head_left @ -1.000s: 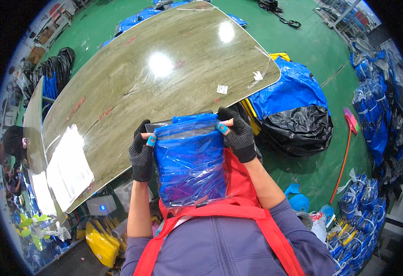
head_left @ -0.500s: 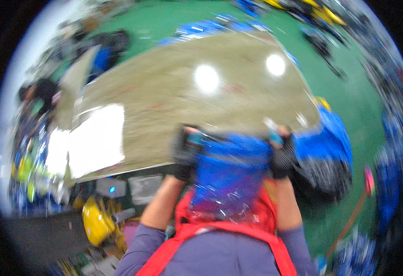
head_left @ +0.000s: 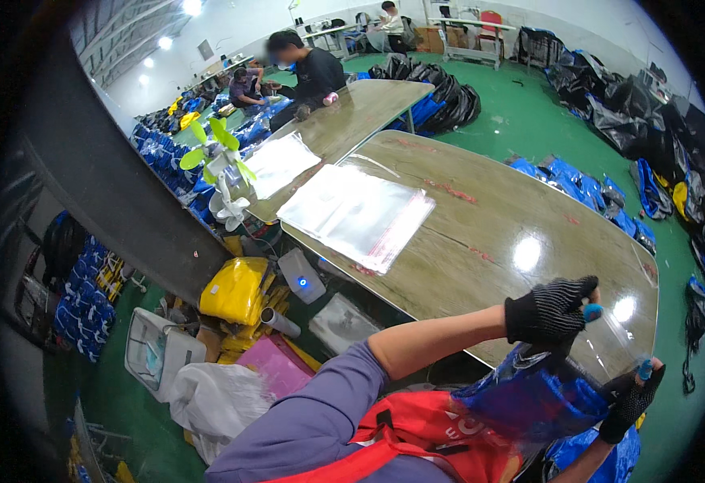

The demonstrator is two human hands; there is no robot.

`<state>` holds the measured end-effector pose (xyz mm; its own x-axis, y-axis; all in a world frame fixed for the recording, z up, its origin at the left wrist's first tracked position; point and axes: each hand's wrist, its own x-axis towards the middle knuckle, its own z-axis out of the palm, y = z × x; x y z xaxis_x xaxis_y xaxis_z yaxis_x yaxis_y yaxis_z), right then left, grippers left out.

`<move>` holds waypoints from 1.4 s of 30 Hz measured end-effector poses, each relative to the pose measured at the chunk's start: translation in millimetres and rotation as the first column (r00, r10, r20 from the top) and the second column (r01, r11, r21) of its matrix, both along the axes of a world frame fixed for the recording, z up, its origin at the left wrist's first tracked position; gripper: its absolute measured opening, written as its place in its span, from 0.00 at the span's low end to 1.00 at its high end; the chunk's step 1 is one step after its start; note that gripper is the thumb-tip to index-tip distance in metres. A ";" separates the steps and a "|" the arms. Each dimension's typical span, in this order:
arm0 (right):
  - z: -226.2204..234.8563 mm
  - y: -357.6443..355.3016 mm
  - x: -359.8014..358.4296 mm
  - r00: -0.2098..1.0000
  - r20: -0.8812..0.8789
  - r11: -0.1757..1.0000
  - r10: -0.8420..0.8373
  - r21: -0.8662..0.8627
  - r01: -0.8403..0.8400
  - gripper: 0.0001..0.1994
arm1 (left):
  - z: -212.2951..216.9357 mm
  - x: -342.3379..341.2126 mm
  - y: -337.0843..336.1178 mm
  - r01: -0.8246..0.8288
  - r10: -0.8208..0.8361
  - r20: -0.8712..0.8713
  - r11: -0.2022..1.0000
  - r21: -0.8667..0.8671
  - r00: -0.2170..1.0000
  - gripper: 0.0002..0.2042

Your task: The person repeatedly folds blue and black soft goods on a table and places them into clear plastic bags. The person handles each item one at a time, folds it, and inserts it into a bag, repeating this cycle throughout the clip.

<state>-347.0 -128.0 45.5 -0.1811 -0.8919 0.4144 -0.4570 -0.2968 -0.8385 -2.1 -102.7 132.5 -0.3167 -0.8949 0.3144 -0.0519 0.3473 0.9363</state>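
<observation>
Pinching the blue bag [head_left: 529, 398] by its upper edges, the gloved fingers [head_left: 587, 308] of both hands were closed on it: left hand [head_left: 547, 310] above, right hand [head_left: 632, 400] lower. It hung at the near edge of the desk [head_left: 513, 241], well apart from the clear plastic sheets [head_left: 358, 213].

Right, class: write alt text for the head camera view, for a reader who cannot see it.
Two hands in black gloves, left hand and right hand, hold a blue plastic bag at the edge of a long table. A stack of clear bags lies on the table, a small green fan stands beside it, and people work further back.
</observation>
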 end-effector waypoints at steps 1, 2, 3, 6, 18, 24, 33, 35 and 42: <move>11.5 -8.4 1.1 0.995 -0.076 0.997 0.058 0.050 -0.054 0.23 | 9.4 -1.4 -3.4 0.048 -0.047 0.027 0.998 -0.050 0.999 0.08; 16.5 -16.1 7.1 0.984 -0.118 0.988 0.134 -0.056 -0.141 0.23 | 21.0 -4.6 -3.4 0.073 -0.059 0.149 0.994 -0.087 0.987 0.09; 23.2 -24.2 9.8 0.932 -0.127 0.916 0.340 -0.179 -0.359 0.24 | 34.6 -6.4 -2.3 0.056 -0.061 0.160 0.998 0.037 0.985 0.09; 27.4 -42.1 24.9 0.832 -0.548 0.968 0.084 -0.152 -0.198 0.24 | 83.8 -24.2 18.4 -0.022 0.022 -0.023 0.999 0.023 0.999 0.10; 87.9 10.3 124.2 -0.086 0.747 0.495 0.659 -0.517 -0.699 0.17 | 19.5 -11.2 14.7 0.473 -0.439 -0.213 0.869 0.147 0.873 0.50; 33.0 3.1 109.1 0.084 0.977 0.543 0.195 -0.036 -0.839 0.31 | -45.6 -15.0 59.1 0.067 0.057 -0.187 0.803 0.593 0.981 0.27; -62.6 59.4 73.8 0.892 0.442 0.932 0.095 0.274 -0.235 0.10 | -137.3 11.6 23.0 -0.167 -0.027 0.439 0.902 0.397 0.898 0.25; -56.9 51.6 76.0 0.935 0.353 0.947 0.017 0.294 -0.129 0.10 | -145.5 14.4 4.7 0.109 -0.076 -0.080 0.733 0.671 0.994 0.22; -8.4 7.7 71.6 0.942 -0.014 0.900 -0.335 -0.299 0.316 0.07 | -133.5 11.3 -43.7 0.094 0.171 -0.329 0.749 0.656 0.929 0.19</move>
<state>-275.4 -120.3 37.1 -0.4057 -0.6271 0.6649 -0.6189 -0.3468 -0.7047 9.2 -146.3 -1.0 -0.2656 -0.9257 -0.2693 0.3205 -0.3482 0.8809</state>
